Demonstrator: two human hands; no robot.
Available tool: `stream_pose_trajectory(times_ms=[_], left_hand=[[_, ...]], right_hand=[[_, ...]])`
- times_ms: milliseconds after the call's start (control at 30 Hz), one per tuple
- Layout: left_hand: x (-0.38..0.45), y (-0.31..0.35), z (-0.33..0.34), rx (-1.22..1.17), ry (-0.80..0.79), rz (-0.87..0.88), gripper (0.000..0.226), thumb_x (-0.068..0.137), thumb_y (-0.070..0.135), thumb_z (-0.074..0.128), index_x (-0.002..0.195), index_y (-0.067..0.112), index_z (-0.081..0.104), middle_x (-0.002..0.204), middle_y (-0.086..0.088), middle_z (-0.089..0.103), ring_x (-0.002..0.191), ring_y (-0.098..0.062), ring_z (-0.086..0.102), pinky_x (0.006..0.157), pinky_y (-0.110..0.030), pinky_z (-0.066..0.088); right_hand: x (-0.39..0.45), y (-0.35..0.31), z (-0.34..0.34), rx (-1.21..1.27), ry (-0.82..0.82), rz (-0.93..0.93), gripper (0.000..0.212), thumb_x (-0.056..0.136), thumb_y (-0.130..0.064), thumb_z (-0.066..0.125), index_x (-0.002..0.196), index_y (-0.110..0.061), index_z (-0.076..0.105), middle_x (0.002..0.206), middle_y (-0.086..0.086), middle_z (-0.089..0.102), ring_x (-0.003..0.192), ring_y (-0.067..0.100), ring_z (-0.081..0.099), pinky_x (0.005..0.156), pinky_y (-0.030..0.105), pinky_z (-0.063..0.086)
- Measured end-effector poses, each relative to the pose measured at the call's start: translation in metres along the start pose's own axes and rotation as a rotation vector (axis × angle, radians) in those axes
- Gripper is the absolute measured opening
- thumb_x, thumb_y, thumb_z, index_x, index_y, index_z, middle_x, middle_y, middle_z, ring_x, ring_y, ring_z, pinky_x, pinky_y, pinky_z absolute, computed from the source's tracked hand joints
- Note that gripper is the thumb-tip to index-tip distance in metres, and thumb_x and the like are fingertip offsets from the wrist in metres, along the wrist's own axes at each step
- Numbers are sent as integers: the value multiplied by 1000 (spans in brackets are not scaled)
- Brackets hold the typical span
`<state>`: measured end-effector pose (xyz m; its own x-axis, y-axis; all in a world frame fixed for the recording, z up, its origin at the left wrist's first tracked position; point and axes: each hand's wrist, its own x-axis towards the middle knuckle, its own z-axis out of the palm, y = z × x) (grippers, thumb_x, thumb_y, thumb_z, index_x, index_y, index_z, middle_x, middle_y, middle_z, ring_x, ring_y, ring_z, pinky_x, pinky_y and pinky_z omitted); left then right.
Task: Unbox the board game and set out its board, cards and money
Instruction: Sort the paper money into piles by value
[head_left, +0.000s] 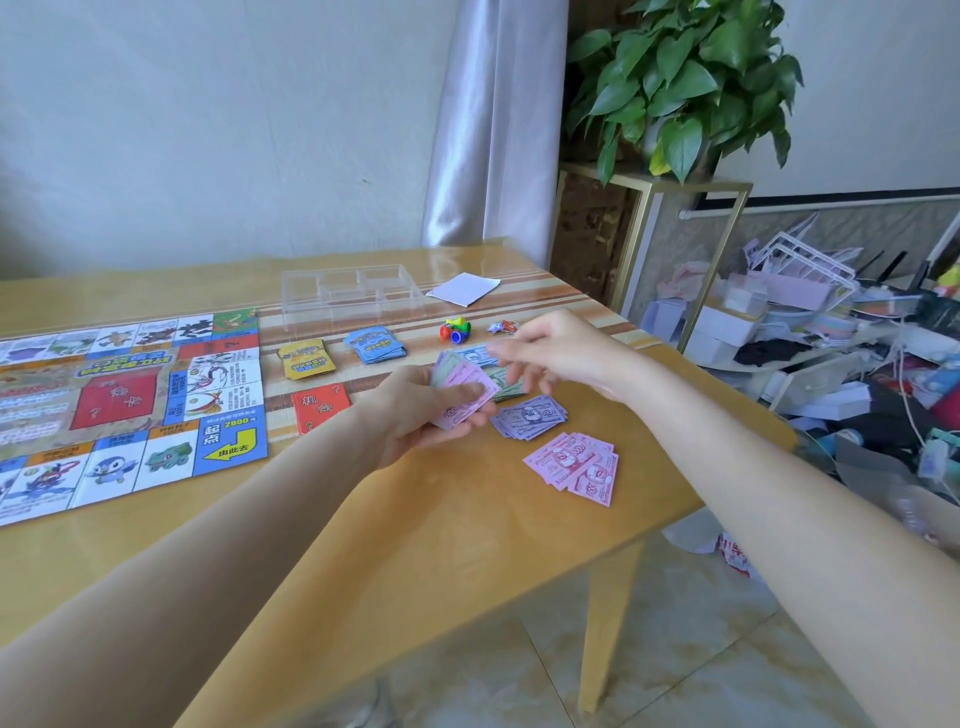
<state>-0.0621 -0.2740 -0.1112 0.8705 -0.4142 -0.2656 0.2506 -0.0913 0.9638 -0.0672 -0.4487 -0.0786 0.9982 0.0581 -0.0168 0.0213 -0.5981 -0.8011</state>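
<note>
sorting the money: remaining notes in left hand, piles half laid

my left hand (415, 410) gripped the remaining wad of notes (462, 392), thumb across a pink one on top; my right hand (540, 358) hovered just above and beside the wad, fingers loosely spread and blurred, holding nothing that i could make out; the board (130, 405) lay unfolded on the left of the table (415, 519); yellow cards (306, 358), blue cards (375, 345) and a red card stack (319, 410) sat in separate piles just right of it; purple notes (529, 417) and pink notes (574, 467) were laid out near the table's right edge; green notes (511, 387) and bluish ones lay partly hidden under my right hand; coloured tokens (455, 330) and the clear tray (353, 293) stood further back.

judgement: task well along, only the money left to sort.

risks: the pink pile was already fanned and close to the edge, so a sweep of my right forearm could push notes to the floor; thin notes cling, so two could peel off together and land in the wrong pile; a slack thumb could let the wad slide and scatter over the sorted piles.
</note>
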Motion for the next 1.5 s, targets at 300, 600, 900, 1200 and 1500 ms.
stream_pose_trajectory(times_ms=[300, 600, 900, 1200, 1500], left_hand=[[-8, 9, -3, -188, -164, 58, 19, 97, 0, 41, 94, 1, 60, 76, -8, 73, 67, -12, 70, 67, -22, 58], [-5, 6, -1, -47, -87, 47, 10, 89, 4, 58, 97, 6, 65, 78, -3, 73, 65, -9, 69, 65, -20, 57], [-12, 9, 13, 22, -17, 48, 17, 82, 4, 66, 99, 8, 65, 80, -2, 71, 61, -7, 67, 57, -18, 55], [-23, 11, 37, -17, -65, -32, 15, 88, 13, 62, 100, 4, 61, 77, -5, 71, 57, -9, 68, 52, -20, 56], [-33, 8, 33, 121, -83, -155, 13, 92, 9, 56, 89, -3, 59, 78, -18, 72, 62, -23, 71, 57, -25, 57]], right_hand=[[5, -6, 5, 23, -39, -53, 8, 79, -10, 73, 75, -5, 67, 57, 3, 63, 48, 8, 55, 45, 18, 42], [-7, -8, -6, -46, -123, -18, 10, 78, -1, 72, 80, -7, 65, 62, 5, 58, 40, 3, 45, 38, 14, 34], [-21, -8, -16, -26, -121, -34, 9, 77, 1, 72, 83, -2, 66, 60, 4, 62, 42, 4, 52, 39, 15, 38], [-45, -3, -33, -45, -265, 87, 18, 78, 3, 69, 95, -1, 63, 62, 3, 62, 43, 5, 52, 40, 15, 40], [-48, 30, -28, -426, -211, 136, 15, 78, -10, 74, 89, -5, 64, 59, 4, 65, 41, 7, 53, 38, 16, 36]])
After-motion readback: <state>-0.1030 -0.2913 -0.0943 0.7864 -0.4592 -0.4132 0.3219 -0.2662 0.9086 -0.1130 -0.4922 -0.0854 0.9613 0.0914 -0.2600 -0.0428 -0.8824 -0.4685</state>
